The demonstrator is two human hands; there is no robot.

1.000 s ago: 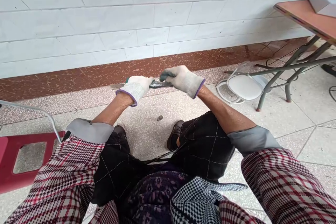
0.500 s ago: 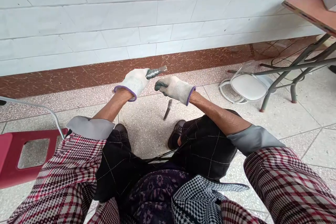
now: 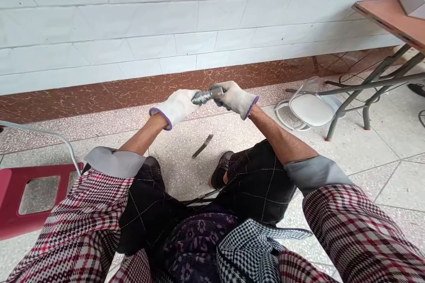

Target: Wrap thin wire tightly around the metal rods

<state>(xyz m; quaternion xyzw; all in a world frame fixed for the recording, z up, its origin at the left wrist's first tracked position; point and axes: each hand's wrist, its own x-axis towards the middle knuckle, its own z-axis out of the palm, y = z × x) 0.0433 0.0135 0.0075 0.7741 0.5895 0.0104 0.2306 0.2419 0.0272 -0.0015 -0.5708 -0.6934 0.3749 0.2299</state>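
Observation:
I sit low, arms stretched out over my knees, both hands in white knit gloves with purple cuffs. My left hand (image 3: 177, 105) is closed round one end of a short grey ribbed metal piece (image 3: 203, 96), held roughly level in front of the wall. My right hand (image 3: 235, 97) is closed on its other end, fingers pinched round the tip. A slim dark metal strip (image 3: 202, 146) lies on the speckled floor tile below my hands, just ahead of my right shoe (image 3: 219, 173).
A red plastic stool (image 3: 20, 199) with a bent metal tube stands at my left. A white round-seated stool (image 3: 307, 108) lies tipped over at the right, beside a folding table (image 3: 388, 17) with grey metal legs. A white-tiled wall with a red-brown skirting runs across ahead.
A slim metal strip came away from the ribbed piece and dropped to the floor. My right hand let go, then came back up and closed on the piece's free end.

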